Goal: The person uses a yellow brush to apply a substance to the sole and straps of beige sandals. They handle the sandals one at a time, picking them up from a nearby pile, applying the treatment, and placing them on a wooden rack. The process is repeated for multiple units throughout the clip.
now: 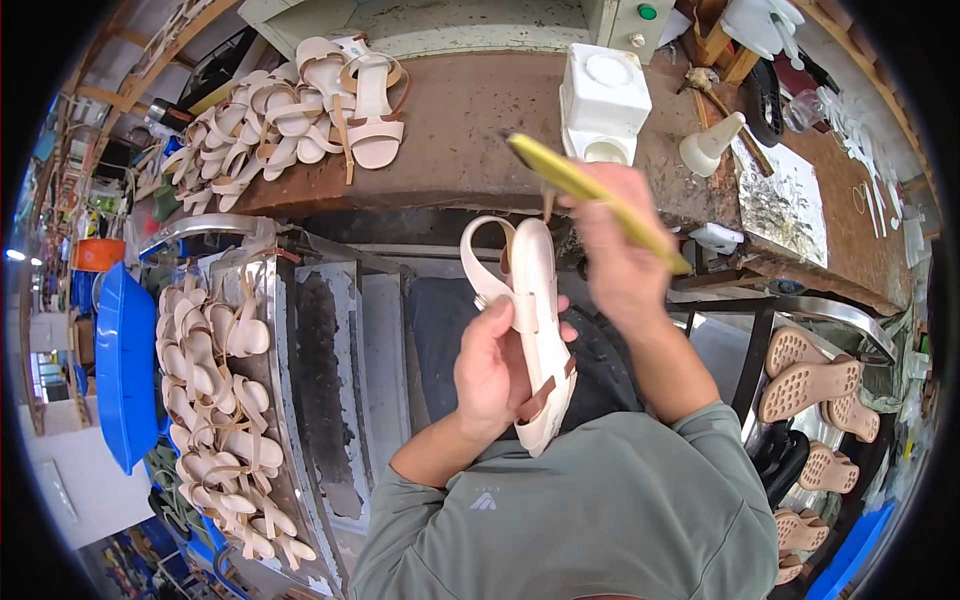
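My left hand (490,365) is closed around a cream strappy sandal (538,290), held upright in front of my body with its ankle strap looping out to the left. Brown patches show near its lower end. In my right hand (622,240) is a long, flat yellow tool (600,202) with a dark tip, gripped across the fingers just above and right of the sandal. Hand and tool are blurred by motion, so the tool's exact kind is unclear. It appears apart from the sandal.
Piled cream sandals (285,125) lie on the brown bench (460,120), and more fill a rack (215,410) at left. A white plastic container (606,90) and a cone-shaped bottle (712,145) stand ahead. Tan perforated soles (800,390) sit on the right rack; a blue basin (125,370) is far left.
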Action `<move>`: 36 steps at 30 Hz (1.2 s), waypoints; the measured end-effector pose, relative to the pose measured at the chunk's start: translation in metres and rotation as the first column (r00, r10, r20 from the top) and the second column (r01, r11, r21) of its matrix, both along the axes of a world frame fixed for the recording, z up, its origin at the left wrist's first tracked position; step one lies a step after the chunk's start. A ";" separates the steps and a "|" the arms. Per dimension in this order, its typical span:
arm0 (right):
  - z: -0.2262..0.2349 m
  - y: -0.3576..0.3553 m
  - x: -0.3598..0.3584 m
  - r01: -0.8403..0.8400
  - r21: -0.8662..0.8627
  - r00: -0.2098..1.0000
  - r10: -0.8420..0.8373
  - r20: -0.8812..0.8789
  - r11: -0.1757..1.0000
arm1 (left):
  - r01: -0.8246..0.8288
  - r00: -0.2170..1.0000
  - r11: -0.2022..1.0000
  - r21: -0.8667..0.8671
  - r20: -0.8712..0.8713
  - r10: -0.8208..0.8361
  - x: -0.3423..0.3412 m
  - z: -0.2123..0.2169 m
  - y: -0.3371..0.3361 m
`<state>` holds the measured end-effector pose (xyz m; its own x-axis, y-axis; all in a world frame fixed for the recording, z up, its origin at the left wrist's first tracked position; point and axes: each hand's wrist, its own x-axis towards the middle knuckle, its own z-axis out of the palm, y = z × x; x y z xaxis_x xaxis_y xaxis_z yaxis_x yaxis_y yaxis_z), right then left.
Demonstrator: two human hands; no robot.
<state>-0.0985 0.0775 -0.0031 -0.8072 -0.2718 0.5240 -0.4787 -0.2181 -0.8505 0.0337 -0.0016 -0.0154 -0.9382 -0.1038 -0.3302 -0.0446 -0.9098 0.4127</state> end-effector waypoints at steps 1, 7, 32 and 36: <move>0.006 0.013 -0.001 -0.180 -0.168 0.961 0.210 0.182 0.969 | -0.003 1.000 1.000 0.019 -0.022 0.004 -0.002 0.007 -0.005; 0.027 0.049 0.015 -0.390 -0.062 0.909 0.395 0.134 0.919 | -0.041 0.986 0.999 -0.005 -0.160 0.040 -0.008 0.025 -0.005; 0.030 0.067 0.015 -0.287 0.005 0.958 0.288 -0.006 0.958 | -0.008 0.980 1.000 -0.014 -0.199 0.005 -0.006 0.045 0.005; 0.029 0.058 0.000 -0.231 0.059 0.956 0.237 -0.172 0.971 | -0.094 0.991 0.981 -0.168 -0.108 0.076 -0.011 0.043 0.004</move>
